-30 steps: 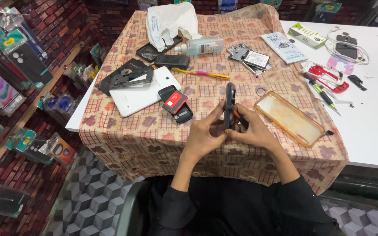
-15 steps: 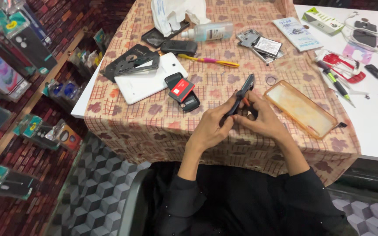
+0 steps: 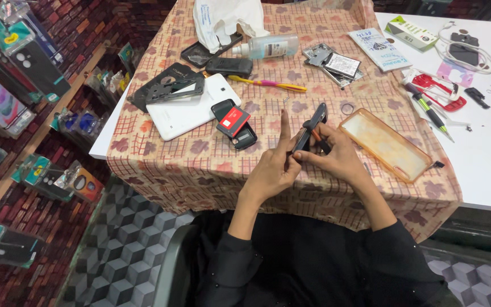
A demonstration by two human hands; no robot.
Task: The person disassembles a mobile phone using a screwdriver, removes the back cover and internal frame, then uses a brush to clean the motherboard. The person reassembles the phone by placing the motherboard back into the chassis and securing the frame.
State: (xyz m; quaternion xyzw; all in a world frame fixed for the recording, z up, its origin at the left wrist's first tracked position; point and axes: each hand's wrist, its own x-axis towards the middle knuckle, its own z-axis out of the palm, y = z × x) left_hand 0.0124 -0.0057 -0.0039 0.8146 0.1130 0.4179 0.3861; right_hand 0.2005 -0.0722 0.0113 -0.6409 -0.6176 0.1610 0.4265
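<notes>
My left hand [image 3: 275, 165] grips a dark phone [image 3: 311, 126] held on edge above the patterned tablecloth [image 3: 200, 159], with the index finger pointing up. My right hand [image 3: 336, 156] pinches a small orange-handled tool [image 3: 315, 136] against the phone's side. Both sleeves are black. A translucent orange phone case [image 3: 386, 143] lies just right of my hands. A black and red phone part [image 3: 233, 121] lies to the left.
A white tablet [image 3: 188, 108], dark back covers [image 3: 169, 86], a clear bottle [image 3: 268, 45], a white bag [image 3: 225, 17], a yellow-pink pen [image 3: 268, 84] and a battery [image 3: 342, 64] lie farther back. The white table [image 3: 484, 153] on the right holds cables, red parts and pens. Packaged goods hang on the left wall.
The view has drifted so the table sits higher and further right. The phone tilted more to the side in my hands, and my left index finger now sticks straight up.
</notes>
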